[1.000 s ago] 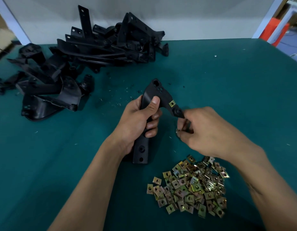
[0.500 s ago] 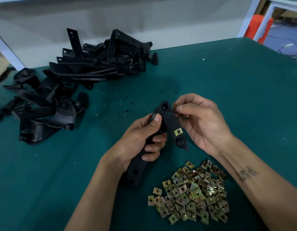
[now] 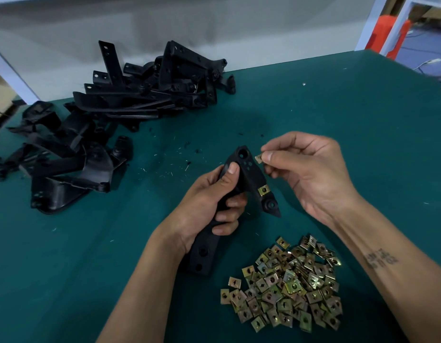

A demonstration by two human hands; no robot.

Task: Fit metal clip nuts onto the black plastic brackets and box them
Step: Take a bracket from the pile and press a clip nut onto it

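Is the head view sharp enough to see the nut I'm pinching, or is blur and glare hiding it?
Head view: the clip nut in the right hand is small and soft but visible; the left hand and bracket are fairly sharp, the nut pile glints mildly, and the edges bend from wide-angle distortion.

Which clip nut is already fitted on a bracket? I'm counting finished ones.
The clip nut on the lower arm of the bracket that the left hand grips. Another is only pinched in the right hand; the rest lie loose in the pile.
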